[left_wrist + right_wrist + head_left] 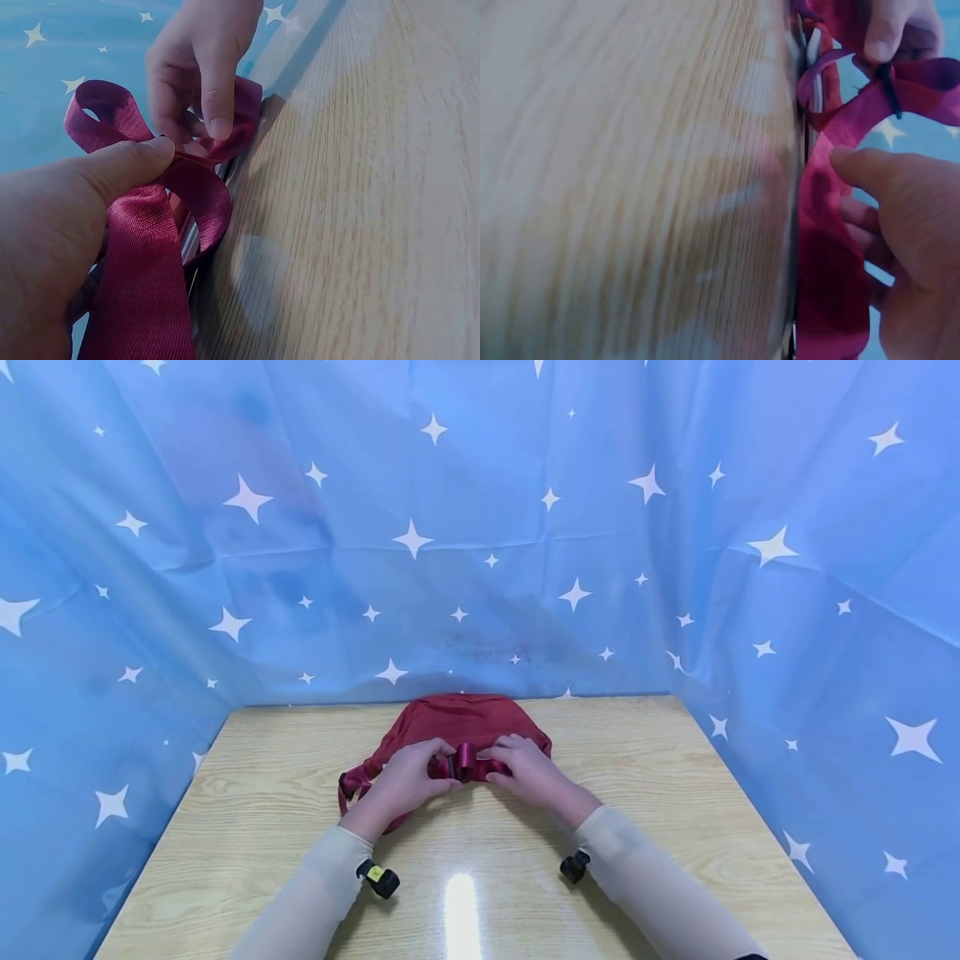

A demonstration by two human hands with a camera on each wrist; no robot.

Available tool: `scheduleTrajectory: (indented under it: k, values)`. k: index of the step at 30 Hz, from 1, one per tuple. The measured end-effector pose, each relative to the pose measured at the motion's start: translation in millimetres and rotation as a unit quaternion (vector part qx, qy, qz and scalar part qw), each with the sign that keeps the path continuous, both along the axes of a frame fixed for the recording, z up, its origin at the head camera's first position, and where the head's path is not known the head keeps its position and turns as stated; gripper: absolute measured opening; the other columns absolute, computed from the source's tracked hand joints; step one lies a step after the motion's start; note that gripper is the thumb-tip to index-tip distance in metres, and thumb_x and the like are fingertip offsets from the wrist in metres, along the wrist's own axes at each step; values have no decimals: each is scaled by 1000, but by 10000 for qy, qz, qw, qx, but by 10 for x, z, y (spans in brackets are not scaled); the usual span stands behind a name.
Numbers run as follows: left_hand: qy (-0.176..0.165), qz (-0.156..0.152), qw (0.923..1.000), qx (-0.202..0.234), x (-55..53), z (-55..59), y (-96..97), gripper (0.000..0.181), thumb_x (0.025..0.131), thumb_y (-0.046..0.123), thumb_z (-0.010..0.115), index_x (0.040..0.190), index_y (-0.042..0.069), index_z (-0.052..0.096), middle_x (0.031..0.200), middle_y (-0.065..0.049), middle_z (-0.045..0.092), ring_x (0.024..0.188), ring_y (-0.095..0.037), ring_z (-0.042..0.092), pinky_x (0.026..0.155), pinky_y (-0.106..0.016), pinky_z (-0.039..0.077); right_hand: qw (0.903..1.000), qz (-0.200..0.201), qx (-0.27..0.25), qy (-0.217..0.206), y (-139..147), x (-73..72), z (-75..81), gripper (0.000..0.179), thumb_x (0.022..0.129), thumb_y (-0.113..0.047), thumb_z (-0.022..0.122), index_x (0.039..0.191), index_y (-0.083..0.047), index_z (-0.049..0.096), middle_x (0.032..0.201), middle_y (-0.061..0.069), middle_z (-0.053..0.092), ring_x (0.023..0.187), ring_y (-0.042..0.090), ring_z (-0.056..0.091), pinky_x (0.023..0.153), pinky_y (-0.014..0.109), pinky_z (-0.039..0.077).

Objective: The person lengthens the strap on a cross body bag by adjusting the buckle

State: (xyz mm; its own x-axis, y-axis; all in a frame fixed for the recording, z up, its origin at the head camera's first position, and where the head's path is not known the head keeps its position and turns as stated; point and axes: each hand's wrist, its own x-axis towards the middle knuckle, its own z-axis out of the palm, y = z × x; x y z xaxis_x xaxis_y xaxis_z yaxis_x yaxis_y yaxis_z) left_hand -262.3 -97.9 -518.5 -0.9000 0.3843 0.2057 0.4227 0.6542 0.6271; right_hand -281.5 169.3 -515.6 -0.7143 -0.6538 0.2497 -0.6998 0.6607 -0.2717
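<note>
A dark red fabric bag [468, 717] lies on the table near its back edge. Its webbing strap [142, 277] is looped in front of it. My left hand [415, 777] pinches the strap between thumb and fingers, beside a thin black strap slider [889, 91]. On the other side of the loop, my right hand [527, 770] holds the strap between thumb and fingertips. The loop [465, 760] stands up between the two hands. Part of the strap behind the left fingers is hidden.
The wooden table [247, 852] reaches back to a blue star-patterned curtain [480, 568] that also hangs at both sides. More strap [348, 787] trails at the bag's left end. A bright reflection lies on the tabletop in front of the hands.
</note>
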Motion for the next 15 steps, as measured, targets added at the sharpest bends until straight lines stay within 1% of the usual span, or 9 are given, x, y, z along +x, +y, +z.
scheduleTrajectory:
  k: [5,8,12,15]
  values:
    - [-2,13,10000,-8,3,-3,1,47,79,47,85,119,32,65,98,18,63,88,-3,61,78,-30,52,9997,112,-5,209,-8,-36,-20,29,92,-21,77,121,-19,75,106,-2,70,93,17,53,81,37,43]
    - [-38,21,10000,-1,4,-2,-1,47,79,47,86,119,32,65,98,18,63,88,-3,61,78,-31,52,9992,196,-22,353,22,-53,-31,29,91,-17,78,119,-21,76,97,-4,70,86,16,51,76,35,42]
    - [-57,6,10000,-47,-4,-1,-11,46,79,48,85,118,31,64,97,18,63,86,-3,61,77,-30,51,9986,109,20,508,95,-52,-26,30,91,-18,78,120,-25,76,93,-5,69,84,14,50,74,33,40]
    - [-6,-26,10000,-80,-12,3,-23,47,80,48,85,117,29,64,96,17,63,86,-4,61,77,-30,51,9980,-15,64,625,169,-41,-3,29,90,-18,79,118,-24,77,91,-5,68,84,14,50,73,33,40]
